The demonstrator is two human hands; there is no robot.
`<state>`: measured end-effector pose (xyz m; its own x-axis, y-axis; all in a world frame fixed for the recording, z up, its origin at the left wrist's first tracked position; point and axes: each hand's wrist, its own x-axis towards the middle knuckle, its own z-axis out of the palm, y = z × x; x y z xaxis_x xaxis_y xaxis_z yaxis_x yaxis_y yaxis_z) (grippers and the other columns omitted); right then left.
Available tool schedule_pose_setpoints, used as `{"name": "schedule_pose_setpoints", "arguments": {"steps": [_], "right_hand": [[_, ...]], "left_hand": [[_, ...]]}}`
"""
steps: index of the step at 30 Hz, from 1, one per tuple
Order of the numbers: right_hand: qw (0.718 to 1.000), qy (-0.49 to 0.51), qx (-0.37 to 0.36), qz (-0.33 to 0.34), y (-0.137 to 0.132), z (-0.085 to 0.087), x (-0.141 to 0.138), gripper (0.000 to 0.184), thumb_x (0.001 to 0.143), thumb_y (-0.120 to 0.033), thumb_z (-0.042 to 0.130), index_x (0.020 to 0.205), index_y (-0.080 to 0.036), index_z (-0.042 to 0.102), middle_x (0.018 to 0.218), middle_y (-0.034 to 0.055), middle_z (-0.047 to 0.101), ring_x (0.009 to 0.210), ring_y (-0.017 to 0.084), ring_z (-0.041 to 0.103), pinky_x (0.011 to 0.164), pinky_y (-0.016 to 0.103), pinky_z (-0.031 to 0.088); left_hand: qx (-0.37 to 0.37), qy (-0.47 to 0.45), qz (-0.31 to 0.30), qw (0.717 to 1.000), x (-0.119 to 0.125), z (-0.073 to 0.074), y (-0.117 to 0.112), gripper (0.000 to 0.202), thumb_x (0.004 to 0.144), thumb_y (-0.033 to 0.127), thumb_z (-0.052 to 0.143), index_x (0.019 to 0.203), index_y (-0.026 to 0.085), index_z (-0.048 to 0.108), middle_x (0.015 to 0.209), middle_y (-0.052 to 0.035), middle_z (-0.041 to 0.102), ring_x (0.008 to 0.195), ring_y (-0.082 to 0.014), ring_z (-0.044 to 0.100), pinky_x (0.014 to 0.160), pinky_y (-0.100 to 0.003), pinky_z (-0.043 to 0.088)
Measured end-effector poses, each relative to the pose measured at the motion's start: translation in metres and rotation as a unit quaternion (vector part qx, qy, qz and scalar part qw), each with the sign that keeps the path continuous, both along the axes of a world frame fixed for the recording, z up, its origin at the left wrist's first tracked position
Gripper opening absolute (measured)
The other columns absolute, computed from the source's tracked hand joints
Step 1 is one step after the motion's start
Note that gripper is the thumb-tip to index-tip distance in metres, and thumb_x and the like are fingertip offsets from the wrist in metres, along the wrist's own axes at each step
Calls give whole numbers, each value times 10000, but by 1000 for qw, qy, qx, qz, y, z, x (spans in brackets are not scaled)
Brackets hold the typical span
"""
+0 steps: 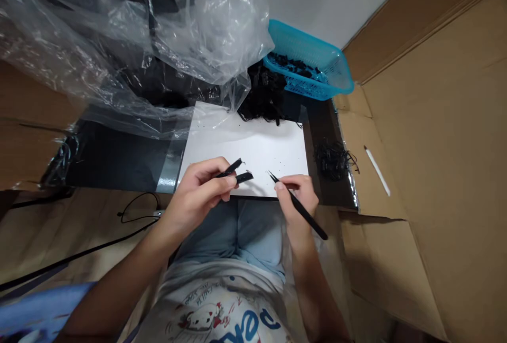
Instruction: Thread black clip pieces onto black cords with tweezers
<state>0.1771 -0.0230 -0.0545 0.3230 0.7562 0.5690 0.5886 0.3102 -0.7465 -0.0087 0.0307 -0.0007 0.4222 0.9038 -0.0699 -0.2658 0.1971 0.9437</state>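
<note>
Two narrow, flat black strips [244, 177] diverge, thin wisps at their ends, one aimed at two o'clock, the other near three. At four o'clock from them, slim, pointed black tweezers [304, 212] slant, tips toward ten o'clock.

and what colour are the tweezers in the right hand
The tweezers are black; they show best in the head view.

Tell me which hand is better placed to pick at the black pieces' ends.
Right, most likely: the right hand holds the black tweezers, tips toward the black pieces but not touching them, while the left hand is occupied gripping those pieces.
</note>
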Motion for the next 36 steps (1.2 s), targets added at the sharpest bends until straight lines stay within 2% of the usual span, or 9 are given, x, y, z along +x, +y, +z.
{"name": "schedule_pose_setpoints", "arguments": {"steps": [3,9,13,17,21,25,32,34,36], "right_hand": [[992,-114,-44,18,-4,-10,10,73,848,-141,578,793,-184,556,725,-4,562,649,123,558,624,245,480],[986,-158,-40,35,-19,-6,19,76,879,-135,554,837,-197,540,760,7,566,678,130,563,643,241,481],[988,-152,1,19,-18,2,21,83,874,-127,559,887,-205,535,804,24,575,723,146,581,657,253,491],[981,-184,-8,57,-11,1,19,85,876,-124,546,914,-198,529,824,34,564,749,152,583,689,265,498],[972,-213,-2,102,-7,2,16,102,879,-110,538,938,-192,522,845,46,560,775,161,573,712,286,502],[965,-224,20,135,-6,9,14,141,873,-99,549,979,-188,523,870,65,566,803,175,571,721,305,514],[968,-213,60,122,-8,23,20,212,841,-67,576,1000,-203,543,879,63,577,797,175,581,715,301,514],[975,-173,75,121,-6,20,22,203,858,-121,582,1034,-220,561,897,59,591,805,182,599,717,315,517],[988,-51,89,115,1,13,23,205,922,-233,523,1124,-246,559,862,37,609,712,164,609,648,303,512]], "left_hand": [[40,51,-33,997,-9,1,12,261,785,343,652,610,167,570,466,25,493,362,-57,291,362,-212,161],[145,193,-83,967,-18,19,28,260,803,294,626,594,156,559,481,42,488,440,-73,393,413,-186,258],[185,207,-108,955,-21,31,34,258,801,257,597,572,150,547,504,41,482,471,-73,402,437,-185,283],[201,213,-131,947,-14,37,37,253,808,265,575,585,152,529,502,43,465,472,-79,392,449,-200,278],[237,231,-156,931,7,33,41,228,804,297,553,630,152,530,513,52,425,479,-83,359,472,-217,272],[263,269,-174,910,29,15,51,252,776,351,528,618,157,497,557,38,413,545,-101,359,521,-231,277],[238,302,-178,906,29,0,60,273,760,390,519,614,161,496,556,29,440,546,-110,383,521,-233,284],[223,274,-191,916,25,3,60,274,772,383,538,618,159,503,550,30,464,530,-103,397,509,-224,298],[206,242,-212,924,21,8,60,267,787,366,559,631,153,519,543,33,485,503,-91,397,486,-211,299]]}}
